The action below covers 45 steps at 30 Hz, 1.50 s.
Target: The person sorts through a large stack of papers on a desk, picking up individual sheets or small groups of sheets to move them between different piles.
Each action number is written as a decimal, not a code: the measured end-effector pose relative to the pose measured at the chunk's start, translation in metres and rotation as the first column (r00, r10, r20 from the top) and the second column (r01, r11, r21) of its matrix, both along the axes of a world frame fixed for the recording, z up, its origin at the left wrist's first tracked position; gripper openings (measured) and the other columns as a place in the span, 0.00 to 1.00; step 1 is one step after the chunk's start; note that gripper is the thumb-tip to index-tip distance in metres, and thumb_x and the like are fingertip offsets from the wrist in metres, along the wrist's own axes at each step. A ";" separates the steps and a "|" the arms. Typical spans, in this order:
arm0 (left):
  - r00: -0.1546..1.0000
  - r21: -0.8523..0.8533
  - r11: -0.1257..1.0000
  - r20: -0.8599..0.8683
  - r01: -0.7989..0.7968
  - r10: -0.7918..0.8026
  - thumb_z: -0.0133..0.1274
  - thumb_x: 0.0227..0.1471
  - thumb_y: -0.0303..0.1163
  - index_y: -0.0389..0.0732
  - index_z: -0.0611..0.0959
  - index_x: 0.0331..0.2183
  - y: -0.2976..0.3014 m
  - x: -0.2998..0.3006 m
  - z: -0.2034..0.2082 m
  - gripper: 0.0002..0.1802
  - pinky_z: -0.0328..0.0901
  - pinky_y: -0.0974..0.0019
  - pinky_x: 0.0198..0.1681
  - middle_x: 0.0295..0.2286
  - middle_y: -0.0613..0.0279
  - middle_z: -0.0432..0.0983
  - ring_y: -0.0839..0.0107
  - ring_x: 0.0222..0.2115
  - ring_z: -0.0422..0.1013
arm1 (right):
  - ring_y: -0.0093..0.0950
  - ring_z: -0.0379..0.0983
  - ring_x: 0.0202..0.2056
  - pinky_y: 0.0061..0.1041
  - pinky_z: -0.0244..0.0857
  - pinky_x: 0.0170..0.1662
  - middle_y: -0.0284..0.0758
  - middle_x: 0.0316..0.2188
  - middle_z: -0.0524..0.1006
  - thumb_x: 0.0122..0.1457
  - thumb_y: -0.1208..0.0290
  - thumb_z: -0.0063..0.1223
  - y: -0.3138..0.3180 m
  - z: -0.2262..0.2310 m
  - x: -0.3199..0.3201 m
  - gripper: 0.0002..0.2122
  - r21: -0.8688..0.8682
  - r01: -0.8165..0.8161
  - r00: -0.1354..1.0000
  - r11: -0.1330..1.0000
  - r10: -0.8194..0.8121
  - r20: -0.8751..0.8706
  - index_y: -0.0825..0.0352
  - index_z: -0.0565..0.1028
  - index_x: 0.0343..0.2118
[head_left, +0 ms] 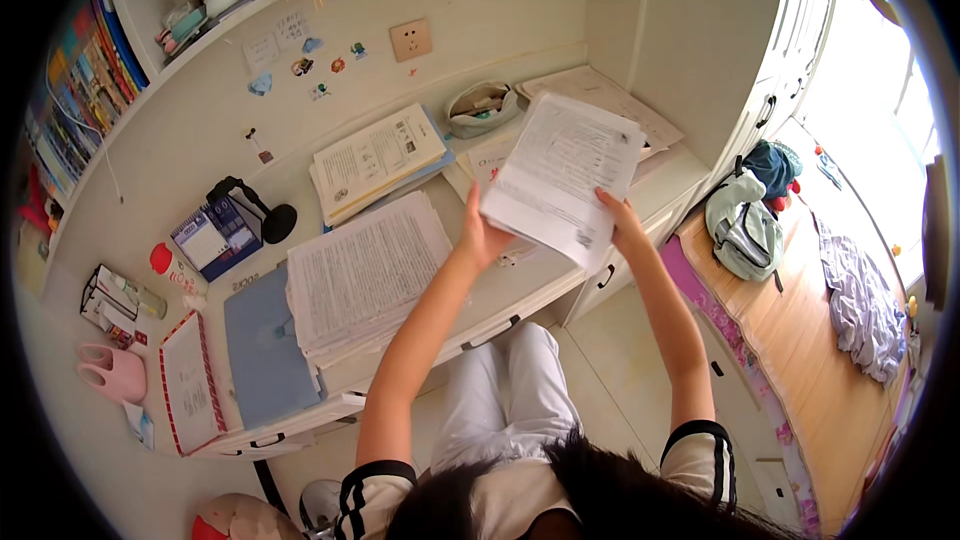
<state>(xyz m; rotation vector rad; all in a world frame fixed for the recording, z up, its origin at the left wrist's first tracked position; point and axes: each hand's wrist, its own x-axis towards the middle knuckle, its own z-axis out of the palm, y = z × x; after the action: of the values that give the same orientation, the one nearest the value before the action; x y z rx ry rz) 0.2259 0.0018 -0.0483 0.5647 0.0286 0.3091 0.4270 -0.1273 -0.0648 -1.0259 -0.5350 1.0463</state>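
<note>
Between my two hands I hold a stack of printed papers [565, 175], tilted above the right part of the white desk. My left hand [484, 235] grips the stack's lower left edge, fingers behind it. On the right edge, my right hand [622, 218] has its thumb over the sheets. To the left lies a thick pile of printed sheets [365, 275], partly over a blue folder [262, 350]. Behind that pile rests another stack of booklets [380, 160]. A grey pencil case [482, 108] stands open beyond my left hand, and more papers [615, 105] lie behind the held stack.
A black desk lamp [258, 210], a desk calendar [217, 240] and a red-capped bottle [178, 268] stand at the left. A red-edged board [192, 385] lies by the desk's front. At the right, a backpack [745, 225] and crumpled clothing [862, 300] rest on a wooden platform [790, 340].
</note>
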 end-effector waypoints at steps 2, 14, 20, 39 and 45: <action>0.977 -0.106 0.992 0.207 0.071 -0.048 0.33 0.46 0.52 0.42 0.56 0.48 -0.010 0.003 0.004 0.31 0.46 0.56 0.49 0.47 0.60 0.55 0.62 0.46 0.55 | 0.32 0.61 0.43 0.29 0.59 0.43 0.40 0.42 0.63 0.47 0.72 0.47 0.007 -0.002 -0.026 0.21 0.158 0.259 0.952 0.953 -0.224 -0.210 0.71 0.57 0.44; 0.854 0.585 0.742 -0.153 -0.327 0.497 0.51 0.39 0.31 0.34 0.66 0.40 0.051 -0.007 0.032 0.23 0.59 0.67 0.40 0.37 0.58 0.66 0.69 0.38 0.63 | 0.26 0.62 0.41 0.25 0.54 0.45 0.34 0.39 0.67 0.49 0.69 0.42 -0.019 0.011 0.029 0.18 0.392 0.018 0.978 0.920 0.066 -0.199 0.71 0.61 0.43; 0.862 0.782 0.583 -0.125 -0.219 0.491 0.51 0.39 0.34 0.33 0.65 0.41 0.081 -0.015 0.039 0.26 0.58 0.69 0.41 0.37 0.58 0.65 0.70 0.38 0.62 | 0.21 0.66 0.34 0.20 0.59 0.38 0.34 0.32 0.71 0.45 0.70 0.49 0.003 0.033 0.024 0.14 0.062 -0.025 0.863 0.998 -0.010 0.505 0.71 0.68 0.36; 0.799 0.932 0.360 -0.192 -0.033 0.570 0.58 0.27 0.28 0.34 0.66 0.40 0.095 -0.012 0.021 0.32 0.54 0.68 0.43 0.36 0.58 0.67 0.67 0.39 0.61 | 0.22 0.66 0.32 0.20 0.59 0.36 0.32 0.30 0.71 0.38 0.74 0.56 0.023 0.021 0.009 0.16 0.113 0.031 0.850 0.993 -0.086 0.520 0.68 0.69 0.34; 0.789 0.915 0.372 -0.344 0.158 0.509 0.58 0.28 0.30 0.35 0.67 0.40 0.089 -0.015 0.028 0.31 0.56 0.71 0.42 0.38 0.58 0.66 0.70 0.38 0.62 | 0.22 0.65 0.34 0.21 0.57 0.38 0.31 0.31 0.70 0.38 0.74 0.57 0.019 0.001 0.015 0.19 -0.016 0.010 0.872 1.000 0.000 0.490 0.67 0.67 0.37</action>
<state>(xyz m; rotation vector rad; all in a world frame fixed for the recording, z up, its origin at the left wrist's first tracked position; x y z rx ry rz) 0.2104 0.0905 -0.0200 1.8383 0.5843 0.3502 0.4424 -0.1085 -0.0633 -1.3176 -0.9365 0.7795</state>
